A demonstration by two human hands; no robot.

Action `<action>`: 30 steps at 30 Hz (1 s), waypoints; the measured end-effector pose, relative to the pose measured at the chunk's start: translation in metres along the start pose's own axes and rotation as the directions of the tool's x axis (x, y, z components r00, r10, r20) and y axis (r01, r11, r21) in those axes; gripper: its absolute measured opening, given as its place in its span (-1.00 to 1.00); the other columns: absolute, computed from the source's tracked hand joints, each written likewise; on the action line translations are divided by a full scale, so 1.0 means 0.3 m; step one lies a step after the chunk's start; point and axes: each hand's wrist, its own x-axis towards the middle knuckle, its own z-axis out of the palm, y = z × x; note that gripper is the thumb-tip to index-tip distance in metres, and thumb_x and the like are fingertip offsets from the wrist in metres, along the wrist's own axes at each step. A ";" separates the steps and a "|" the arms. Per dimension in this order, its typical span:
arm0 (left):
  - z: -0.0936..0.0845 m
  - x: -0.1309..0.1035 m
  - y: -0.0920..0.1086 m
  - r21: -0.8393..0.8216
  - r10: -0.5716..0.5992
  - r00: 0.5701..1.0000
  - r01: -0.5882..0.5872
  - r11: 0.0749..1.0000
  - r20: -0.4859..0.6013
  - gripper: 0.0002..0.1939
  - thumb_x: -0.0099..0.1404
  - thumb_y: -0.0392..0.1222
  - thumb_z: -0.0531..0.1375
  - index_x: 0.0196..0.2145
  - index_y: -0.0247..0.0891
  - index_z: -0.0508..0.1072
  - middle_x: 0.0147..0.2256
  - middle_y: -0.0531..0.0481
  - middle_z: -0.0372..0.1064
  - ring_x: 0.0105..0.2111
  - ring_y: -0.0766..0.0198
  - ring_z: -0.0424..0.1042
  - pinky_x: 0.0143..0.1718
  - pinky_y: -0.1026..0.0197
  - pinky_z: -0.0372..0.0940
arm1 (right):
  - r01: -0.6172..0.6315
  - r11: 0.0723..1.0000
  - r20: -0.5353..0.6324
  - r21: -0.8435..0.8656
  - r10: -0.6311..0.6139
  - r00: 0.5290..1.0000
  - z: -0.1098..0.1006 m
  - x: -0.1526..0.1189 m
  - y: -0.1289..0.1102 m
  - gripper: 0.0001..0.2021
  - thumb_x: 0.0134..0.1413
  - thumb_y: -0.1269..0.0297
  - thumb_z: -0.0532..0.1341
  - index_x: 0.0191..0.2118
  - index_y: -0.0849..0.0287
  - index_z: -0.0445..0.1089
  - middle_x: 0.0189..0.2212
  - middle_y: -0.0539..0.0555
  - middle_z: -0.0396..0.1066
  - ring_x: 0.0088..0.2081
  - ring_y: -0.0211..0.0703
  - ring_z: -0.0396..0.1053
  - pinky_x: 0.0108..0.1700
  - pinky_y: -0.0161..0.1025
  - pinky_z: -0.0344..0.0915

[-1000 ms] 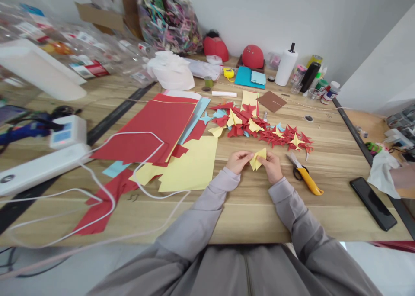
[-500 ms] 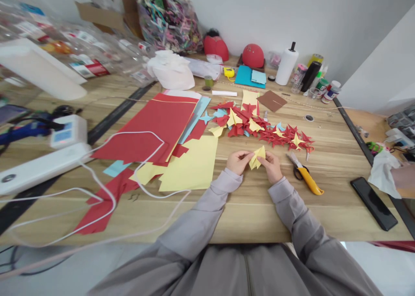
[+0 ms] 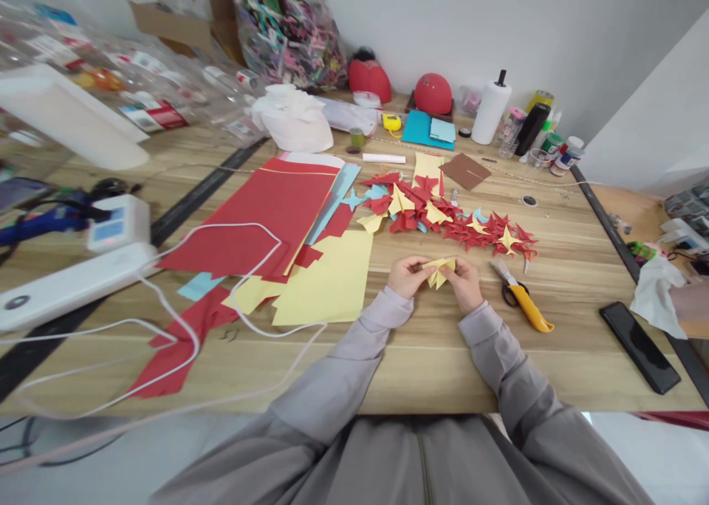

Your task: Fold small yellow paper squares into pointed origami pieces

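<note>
Between my two hands is a small piece of folded yellow paper [image 3: 439, 272], creased into several pointed flaps and held just above the table. My left hand [image 3: 406, 277] pinches its left side between thumb and fingers. On the other side, my right hand [image 3: 466, 282] grips the right edge the same way. Beyond the hands lies a heap of folded paper stars [image 3: 426, 202], mostly red with some yellow and blue. Orange-handled scissors [image 3: 526, 304] rest to the right of my right hand. A yellow paper sheet [image 3: 332, 283] lies left of my left hand.
Red paper sheets [image 3: 260, 217] are stacked at the left, with a white cable [image 3: 266, 258] looping across them. A black phone [image 3: 639, 346] lies at the right. Brown paper [image 3: 465, 171], a yellow tape measure [image 3: 391, 123] and a white bottle [image 3: 491, 112] stand farther back.
The top of the yellow paper between my hands has come down from an upright point to a flatter, wider edge. Both hands stay in nearly the same place.
</note>
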 end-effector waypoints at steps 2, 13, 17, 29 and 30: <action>-0.001 -0.001 0.003 0.004 -0.002 1.000 0.002 1.000 -0.018 -0.75 -0.23 -0.20 0.35 -0.52 -0.35 0.48 -0.61 0.03 0.39 -0.61 0.39 0.29 -0.52 0.29 0.20 | 0.002 1.000 0.013 -0.009 -0.002 1.000 0.000 -0.003 -0.001 -0.78 -0.27 0.21 0.31 -0.42 0.16 0.34 -0.55 -0.06 0.37 -0.54 -0.30 0.26 -0.49 -0.34 0.22; -0.010 -0.004 0.016 0.056 0.026 0.999 -0.027 0.998 0.033 -0.84 -0.18 -0.18 0.32 -0.61 -0.31 0.47 -0.60 0.03 0.40 -0.56 0.34 0.32 -0.47 0.26 0.23 | 0.028 0.999 0.022 -0.029 -0.027 0.999 0.000 0.001 0.003 -0.82 -0.27 0.27 0.31 -0.45 0.16 0.36 -0.54 -0.05 0.39 -0.48 -0.28 0.30 -0.41 -0.33 0.24; -0.015 -0.005 0.015 0.094 0.067 0.997 -0.071 0.993 0.046 -0.86 -0.15 -0.18 0.31 -0.58 -0.30 0.49 -0.55 0.02 0.42 -0.51 0.32 0.34 -0.42 0.26 0.24 | 0.014 0.999 0.004 -0.029 -0.014 1.000 -0.004 0.001 0.006 -0.80 -0.30 0.27 0.32 -0.43 0.16 0.37 -0.54 -0.06 0.38 -0.49 -0.30 0.28 -0.42 -0.34 0.23; -0.009 -0.008 0.021 0.065 0.039 0.997 -0.044 0.997 0.069 -0.78 -0.16 -0.17 0.31 -0.50 -0.31 0.50 -0.54 0.00 0.43 -0.53 0.32 0.35 -0.45 0.26 0.26 | -0.024 0.999 -0.012 -0.035 0.023 1.000 -0.004 -0.001 -0.001 -0.79 -0.29 0.23 0.31 -0.43 0.17 0.36 -0.55 -0.04 0.39 -0.50 -0.26 0.30 -0.45 -0.31 0.25; -0.008 -0.008 0.021 0.055 0.033 0.997 -0.036 0.998 0.070 -0.79 -0.16 -0.17 0.32 -0.51 -0.31 0.50 -0.55 0.01 0.42 -0.54 0.32 0.34 -0.45 0.26 0.26 | -0.022 0.999 -0.005 -0.030 0.022 1.000 -0.004 -0.001 -0.003 -0.79 -0.30 0.24 0.31 -0.43 0.17 0.36 -0.56 -0.04 0.39 -0.50 -0.26 0.30 -0.44 -0.31 0.25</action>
